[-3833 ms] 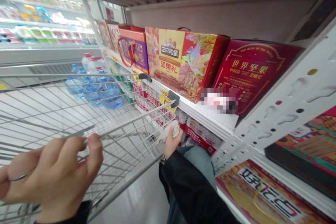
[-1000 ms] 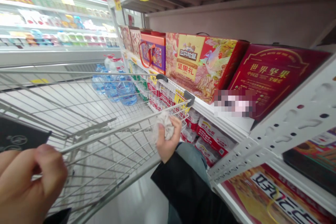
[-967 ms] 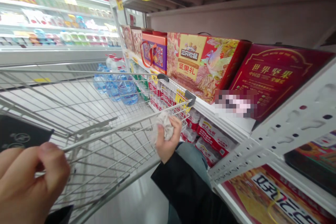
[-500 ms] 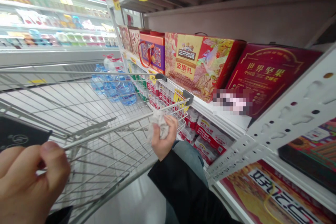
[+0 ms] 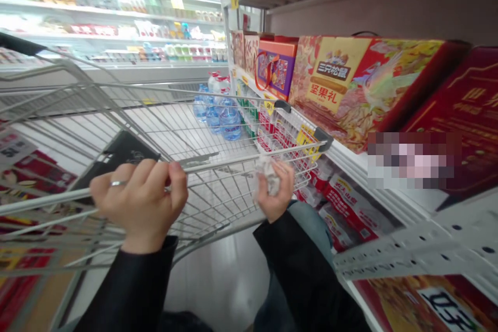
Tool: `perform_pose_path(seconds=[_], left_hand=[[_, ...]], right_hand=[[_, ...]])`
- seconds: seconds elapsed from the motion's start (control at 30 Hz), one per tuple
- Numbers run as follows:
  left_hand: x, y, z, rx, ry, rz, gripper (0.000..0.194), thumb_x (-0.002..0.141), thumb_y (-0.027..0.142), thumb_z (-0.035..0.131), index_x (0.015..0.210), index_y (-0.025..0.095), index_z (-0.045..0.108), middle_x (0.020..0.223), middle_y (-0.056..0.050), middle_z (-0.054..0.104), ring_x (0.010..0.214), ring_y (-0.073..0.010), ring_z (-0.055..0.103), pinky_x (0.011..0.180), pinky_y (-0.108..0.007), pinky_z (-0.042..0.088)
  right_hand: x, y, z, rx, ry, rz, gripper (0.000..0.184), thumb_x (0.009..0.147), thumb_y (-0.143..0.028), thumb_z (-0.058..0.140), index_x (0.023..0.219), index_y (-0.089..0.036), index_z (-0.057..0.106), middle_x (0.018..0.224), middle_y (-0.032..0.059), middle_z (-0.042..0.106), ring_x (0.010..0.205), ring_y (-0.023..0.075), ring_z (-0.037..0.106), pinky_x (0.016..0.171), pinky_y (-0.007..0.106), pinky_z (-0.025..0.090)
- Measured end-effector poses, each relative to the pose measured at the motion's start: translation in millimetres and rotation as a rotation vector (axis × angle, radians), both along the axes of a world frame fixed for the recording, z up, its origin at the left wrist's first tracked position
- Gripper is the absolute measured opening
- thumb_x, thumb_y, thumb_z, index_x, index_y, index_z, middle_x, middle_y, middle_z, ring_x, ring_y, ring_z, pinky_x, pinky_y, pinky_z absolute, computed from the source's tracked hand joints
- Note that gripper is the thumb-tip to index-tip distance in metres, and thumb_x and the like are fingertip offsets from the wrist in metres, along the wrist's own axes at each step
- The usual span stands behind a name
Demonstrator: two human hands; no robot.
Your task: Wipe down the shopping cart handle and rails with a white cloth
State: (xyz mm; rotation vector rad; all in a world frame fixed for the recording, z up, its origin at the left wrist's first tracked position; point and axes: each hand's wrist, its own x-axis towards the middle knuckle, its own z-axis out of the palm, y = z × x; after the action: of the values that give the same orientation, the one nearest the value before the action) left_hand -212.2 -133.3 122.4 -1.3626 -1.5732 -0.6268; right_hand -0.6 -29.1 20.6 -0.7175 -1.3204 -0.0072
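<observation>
The grey metal-wire shopping cart (image 5: 233,161) stands on the pale, glossy floor (image 5: 220,280), its black-capped corners close to the front edge of the white shelf (image 5: 356,165). In the head view, the camera has swung leftward within the last half second, bringing much more of the cart and the whole left hand (image 5: 142,197) into sight; the grip on the cart looks the same, so it seems steadied rather than let go. That hand is clamped round the upper side rail, just beside a dark panel (image 5: 122,153). The right hand (image 5: 278,202), well apart from it, pinches a crumpled, whitish scrap of thin material (image 5: 267,175) beside the cart's side; whether it also touches the wires cannot be told. On the shelf stand an orange-and-purple ribboned box (image 5: 278,70), a red-and-gold carton (image 5: 334,83) and a dark-red carton (image 5: 459,109), with red-and-white bottle packs (image 5: 344,205) below. Beyond are blue water jugs (image 5: 229,122) and a brightly lit display case (image 5: 155,73).
</observation>
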Motion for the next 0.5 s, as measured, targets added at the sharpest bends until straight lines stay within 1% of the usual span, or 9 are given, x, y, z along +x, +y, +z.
perform_pose_path(seconds=[0.1, 0.17, 0.2, 0.23, 0.3, 0.33, 0.37, 0.43, 0.5], left_hand=[[0.5, -0.5, -1.0, 0.004, 0.026, 0.031, 0.031, 0.083, 0.030, 0.062, 0.066, 0.024, 0.037, 0.060, 0.002, 0.042, 0.070, -0.0184, 0.037, 0.076, -0.038, 0.021], [-0.9, 0.1, -2.6, 0.008, 0.038, 0.022, 0.032, 0.081, 0.030, 0.063, 0.066, 0.024, 0.036, 0.060, 0.002, 0.042, 0.069, -0.0188, 0.037, 0.075, -0.038, 0.021], [-2.1, 0.6, -3.7, 0.016, 0.042, 0.016, 0.033, 0.080, 0.030, 0.064, 0.066, 0.024, 0.034, 0.059, 0.003, 0.041, 0.069, -0.0190, 0.037, 0.075, -0.038, 0.021], [-3.5, 1.1, -4.8, 0.025, 0.043, 0.008, 0.034, 0.079, 0.030, 0.064, 0.066, 0.024, 0.034, 0.059, 0.003, 0.040, 0.069, -0.0192, 0.036, 0.074, -0.039, 0.020], [-6.5, 2.2, -6.8, 0.041, 0.031, -0.010, 0.034, 0.078, 0.030, 0.064, 0.066, 0.025, 0.033, 0.060, 0.002, 0.041, 0.068, -0.0195, 0.035, 0.075, -0.039, 0.020], [-7.7, 2.7, -7.4, 0.044, 0.020, -0.020, 0.033, 0.077, 0.029, 0.064, 0.066, 0.025, 0.033, 0.060, 0.002, 0.041, 0.068, -0.0196, 0.035, 0.075, -0.040, 0.019], [-8.5, 3.1, -7.7, 0.043, 0.007, -0.026, 0.032, 0.077, 0.029, 0.063, 0.066, 0.025, 0.033, 0.060, 0.002, 0.041, 0.068, -0.0198, 0.035, 0.076, -0.040, 0.019], [-8.5, 3.3, -7.2, 0.027, -0.001, -0.031, 0.032, 0.077, 0.029, 0.063, 0.066, 0.025, 0.034, 0.060, 0.002, 0.041, 0.068, -0.0202, 0.034, 0.076, -0.040, 0.019], [-6.9, 2.9, -5.8, 0.023, 0.014, -0.028, 0.032, 0.078, 0.030, 0.063, 0.066, 0.026, 0.033, 0.060, 0.003, 0.041, 0.068, -0.0204, 0.035, 0.076, -0.040, 0.019]], right_hand=[[11.3, 8.9, 10.1, -0.055, 0.151, -0.082, 0.026, 0.091, -0.028, 0.067, 0.115, -0.020, 0.060, 0.111, 0.0108, 0.061, 0.109, 0.0235, 0.062, 0.096, 0.048, 0.054], [4.5, 1.9, 12.2, -0.067, 0.171, -0.082, 0.025, 0.092, -0.028, 0.066, 0.115, -0.019, 0.060, 0.110, 0.0114, 0.060, 0.109, 0.0238, 0.062, 0.097, 0.049, 0.053], [-3.4, -4.6, 11.2, -0.066, 0.147, -0.060, 0.026, 0.092, -0.028, 0.065, 0.116, -0.020, 0.059, 0.111, 0.0118, 0.060, 0.109, 0.0240, 0.061, 0.097, 0.049, 0.054], [-13.2, -11.9, 9.0, -0.050, 0.094, -0.010, 0.028, 0.093, -0.028, 0.064, 0.119, -0.020, 0.057, 0.113, 0.0122, 0.059, 0.110, 0.0241, 0.062, 0.095, 0.048, 0.055], [-34.0, -24.3, 2.7, 0.087, -0.079, 0.148, 0.032, 0.091, -0.027, 0.063, 0.122, -0.022, 0.057, 0.113, 0.0115, 0.060, 0.107, 0.0233, 0.062, 0.089, 0.044, 0.057], [-42.2, -27.8, -0.4, 0.147, -0.140, 0.187, 0.034, 0.090, -0.026, 0.063, 0.123, -0.022, 0.057, 0.114, 0.0112, 0.060, 0.107, 0.0229, 0.062, 0.089, 0.042, 0.058], [-47.2, -28.8, -2.9, 0.176, -0.163, 0.203, 0.036, 0.088, -0.024, 0.064, 0.124, -0.022, 0.056, 0.115, 0.0112, 0.060, 0.107, 0.0225, 0.062, 0.088, 0.041, 0.058], [-45.8, -24.1, -4.8, 0.192, -0.153, 0.170, 0.039, 0.088, -0.023, 0.064, 0.125, -0.021, 0.056, 0.116, 0.0113, 0.060, 0.107, 0.0222, 0.062, 0.088, 0.041, 0.058], [-31.3, -13.3, -2.1, 0.154, -0.096, 0.084, 0.038, 0.089, -0.025, 0.065, 0.125, -0.022, 0.056, 0.116, 0.0112, 0.060, 0.107, 0.0223, 0.062, 0.088, 0.042, 0.057]])
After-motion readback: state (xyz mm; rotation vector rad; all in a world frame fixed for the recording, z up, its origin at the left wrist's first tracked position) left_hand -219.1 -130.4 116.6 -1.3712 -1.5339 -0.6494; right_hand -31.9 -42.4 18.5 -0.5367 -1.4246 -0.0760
